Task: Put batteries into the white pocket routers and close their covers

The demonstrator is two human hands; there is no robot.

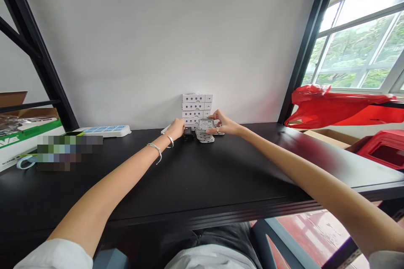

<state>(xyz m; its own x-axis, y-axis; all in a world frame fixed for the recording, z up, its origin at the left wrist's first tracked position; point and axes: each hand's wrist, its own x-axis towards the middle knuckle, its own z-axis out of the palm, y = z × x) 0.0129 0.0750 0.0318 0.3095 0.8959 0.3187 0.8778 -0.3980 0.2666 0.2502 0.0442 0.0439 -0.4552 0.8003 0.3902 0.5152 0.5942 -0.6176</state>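
Observation:
At the back of the black table, my right hand (226, 124) has its thumb and fingers on the top piece of a stack of shallow, pale plastic trays (205, 138). The top tray (205, 123) looks clear or whitish and slightly raised. Left of the stack, my left hand (176, 128) is closed, with its fingertips next to a small black object (188, 133). Whatever those fingers hold is hidden. Directly behind both hands, several white boxes (197, 106) with small dark printed marks are piled against the wall.
A white power strip (105, 130) with blue sections lies on the black table (176, 185). At left are a white and green box (30, 136) and a pixelated patch. To the right, a red plastic bag (341, 107) and a red bin (383, 147) sit beyond the table edge.

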